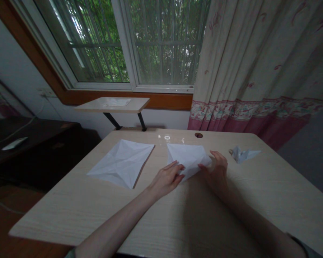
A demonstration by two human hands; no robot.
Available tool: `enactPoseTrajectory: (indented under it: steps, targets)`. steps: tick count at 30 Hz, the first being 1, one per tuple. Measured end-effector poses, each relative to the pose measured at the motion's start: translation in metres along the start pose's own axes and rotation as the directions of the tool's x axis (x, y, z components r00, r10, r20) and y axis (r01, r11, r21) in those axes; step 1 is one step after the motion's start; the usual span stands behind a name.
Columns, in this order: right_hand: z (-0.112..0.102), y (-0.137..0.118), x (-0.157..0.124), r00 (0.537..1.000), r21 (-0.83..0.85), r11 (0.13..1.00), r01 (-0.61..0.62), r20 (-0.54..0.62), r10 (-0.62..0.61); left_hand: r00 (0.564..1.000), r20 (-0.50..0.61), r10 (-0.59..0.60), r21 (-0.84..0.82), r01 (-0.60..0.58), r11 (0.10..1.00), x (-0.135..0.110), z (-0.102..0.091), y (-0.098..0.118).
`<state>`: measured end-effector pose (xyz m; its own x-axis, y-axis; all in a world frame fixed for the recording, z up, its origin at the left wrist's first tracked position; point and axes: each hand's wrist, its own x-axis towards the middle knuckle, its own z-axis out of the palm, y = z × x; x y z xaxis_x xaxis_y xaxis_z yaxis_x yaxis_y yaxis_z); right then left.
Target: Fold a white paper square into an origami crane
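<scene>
A white sheet of paper (187, 154) with a folded-over corner lies on the table in front of me. My left hand (168, 179) is at its near left edge, fingers curled over the paper. At the right side, my right hand (216, 175) has its thumb on the paper and its fingers around the right corner. To the left lies a second white sheet (121, 163), spread out with crease lines. A small folded paper crane (242, 154) sits to the right of my right hand.
The pale wooden table (150, 225) has a small raised shelf (91, 104) at its back left, with white paper (118, 102) on it. A round cable hole (198, 135) is near the back edge. A patterned curtain (244, 71) hangs behind. A dark side table (43, 143) stands left.
</scene>
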<state>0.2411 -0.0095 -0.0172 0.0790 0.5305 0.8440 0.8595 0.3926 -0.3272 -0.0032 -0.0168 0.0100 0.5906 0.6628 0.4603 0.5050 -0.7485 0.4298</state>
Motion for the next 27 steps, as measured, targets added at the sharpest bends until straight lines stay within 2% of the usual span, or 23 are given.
enactPoseTrajectory:
  steps: [4,9,19,27]
  targets:
    - [0.002,0.002,-0.002,0.995,-0.028,0.999,-0.019,0.093,0.021,1.000,-0.017,0.005,-0.044,-0.005,0.999,0.000,0.003,0.000]
    - [0.002,0.002,-0.003,0.991,-0.041,0.999,0.008,0.134,-0.003,0.999,-0.036,0.024,0.044,-0.023,0.999,0.002,0.003,-0.002]
    - [0.003,0.002,-0.008,0.980,-0.032,0.996,0.079,0.188,-0.071,0.994,0.094,-0.061,0.179,0.043,0.983,0.004,0.000,-0.002]
    - [-0.006,-0.008,-0.008,0.908,0.003,0.979,0.204,0.373,-0.190,0.990,0.114,-0.079,0.215,0.053,0.975,0.005,0.000,-0.001]
